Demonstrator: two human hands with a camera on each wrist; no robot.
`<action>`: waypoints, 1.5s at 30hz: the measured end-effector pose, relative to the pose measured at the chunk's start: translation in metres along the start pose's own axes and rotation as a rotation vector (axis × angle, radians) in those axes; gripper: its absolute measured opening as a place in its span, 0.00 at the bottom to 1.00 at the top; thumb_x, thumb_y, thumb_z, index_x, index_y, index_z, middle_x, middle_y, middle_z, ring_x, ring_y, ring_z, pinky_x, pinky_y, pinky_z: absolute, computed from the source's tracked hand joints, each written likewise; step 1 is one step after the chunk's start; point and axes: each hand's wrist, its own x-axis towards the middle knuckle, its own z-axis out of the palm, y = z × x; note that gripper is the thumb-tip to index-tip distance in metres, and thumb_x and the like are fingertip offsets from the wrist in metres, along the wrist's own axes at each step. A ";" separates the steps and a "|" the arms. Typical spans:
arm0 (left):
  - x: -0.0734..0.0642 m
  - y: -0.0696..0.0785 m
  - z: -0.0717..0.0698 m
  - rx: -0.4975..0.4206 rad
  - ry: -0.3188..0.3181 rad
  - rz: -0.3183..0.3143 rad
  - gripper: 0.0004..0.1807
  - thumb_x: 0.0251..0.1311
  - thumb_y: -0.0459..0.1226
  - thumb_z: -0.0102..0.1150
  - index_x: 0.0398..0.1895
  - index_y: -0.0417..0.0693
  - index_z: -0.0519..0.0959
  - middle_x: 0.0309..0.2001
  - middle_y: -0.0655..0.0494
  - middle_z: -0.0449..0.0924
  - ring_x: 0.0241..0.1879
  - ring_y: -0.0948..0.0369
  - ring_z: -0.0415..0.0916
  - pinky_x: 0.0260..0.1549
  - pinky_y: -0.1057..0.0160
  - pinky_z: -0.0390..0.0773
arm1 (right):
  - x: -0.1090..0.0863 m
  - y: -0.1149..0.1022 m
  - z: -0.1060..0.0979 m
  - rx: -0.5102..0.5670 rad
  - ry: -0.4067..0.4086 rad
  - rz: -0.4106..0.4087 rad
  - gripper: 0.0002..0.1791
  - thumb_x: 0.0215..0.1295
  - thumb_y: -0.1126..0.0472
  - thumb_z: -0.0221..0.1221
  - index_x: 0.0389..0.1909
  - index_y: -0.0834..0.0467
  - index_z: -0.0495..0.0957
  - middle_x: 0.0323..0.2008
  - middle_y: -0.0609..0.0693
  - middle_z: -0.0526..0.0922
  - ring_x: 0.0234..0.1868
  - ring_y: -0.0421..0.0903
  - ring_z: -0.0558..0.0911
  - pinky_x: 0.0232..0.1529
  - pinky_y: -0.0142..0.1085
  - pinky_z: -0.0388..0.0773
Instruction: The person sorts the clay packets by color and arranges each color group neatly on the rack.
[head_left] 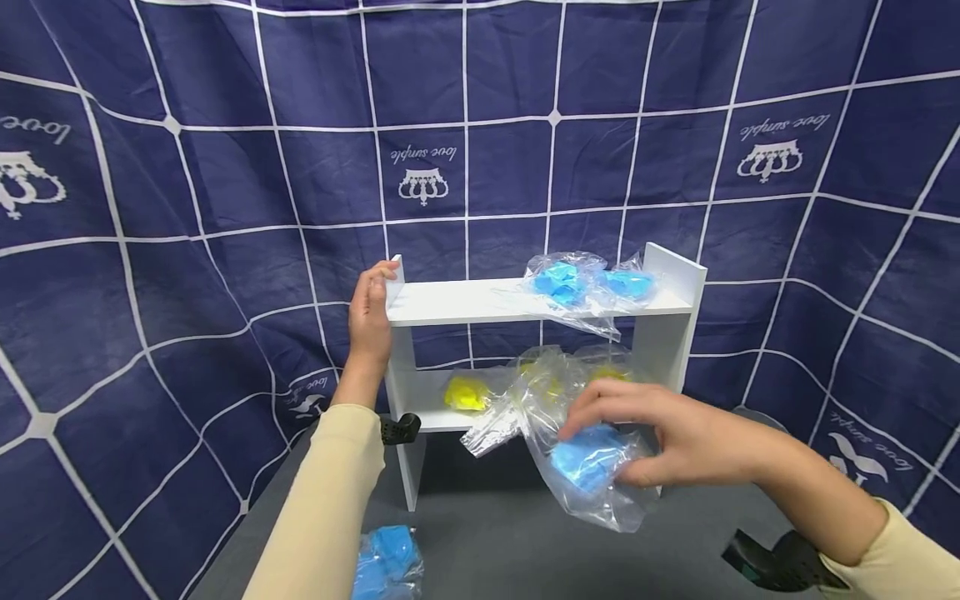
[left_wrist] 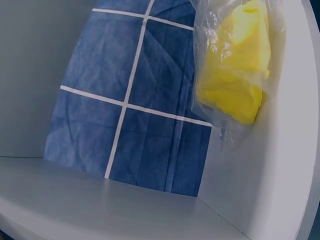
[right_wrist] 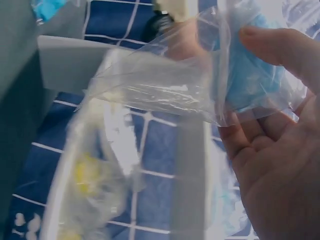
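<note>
Bag [head_left: 621, 510], blue lump [head_left: 588, 457] inside, right hand [head_left: 660, 429] gripping

Can only read "love simple" on the navy checked cloth [head_left: 510, 167], white script [head_left: 423, 154] printed upside down above upside-down crowns [head_left: 423, 187]; cut off to just "love" at far left.

The bag [head_left: 588, 460] is glossy clear plastic, the shelf [head_left: 465, 302] smooth, the curtain [head_left: 510, 167] creased cloth, the tabletop [head_left: 495, 537] matt.
</note>
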 end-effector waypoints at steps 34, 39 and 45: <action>0.000 -0.002 0.001 -0.012 -0.003 -0.014 0.16 0.72 0.30 0.33 0.44 0.19 0.66 0.60 0.25 0.72 0.69 0.39 0.64 0.70 0.63 0.60 | 0.030 0.085 -0.107 -0.450 0.551 0.463 0.25 0.64 0.64 0.62 0.63 0.58 0.75 0.57 0.62 0.76 0.56 0.61 0.75 0.56 0.60 0.70; 0.001 -0.001 0.001 -0.006 0.004 -0.004 0.16 0.72 0.30 0.33 0.43 0.18 0.66 0.59 0.25 0.72 0.69 0.38 0.64 0.70 0.64 0.60 | 0.028 0.097 -0.107 -0.599 0.469 0.547 0.26 0.64 0.60 0.62 0.63 0.58 0.74 0.57 0.66 0.78 0.57 0.64 0.77 0.62 0.63 0.63; 0.000 -0.001 0.002 -0.009 0.002 -0.005 0.16 0.72 0.30 0.34 0.43 0.18 0.66 0.59 0.24 0.71 0.69 0.38 0.65 0.68 0.65 0.61 | 0.026 0.101 -0.105 -0.669 0.387 0.648 0.28 0.67 0.55 0.60 0.67 0.55 0.71 0.64 0.65 0.75 0.65 0.68 0.71 0.73 0.65 0.46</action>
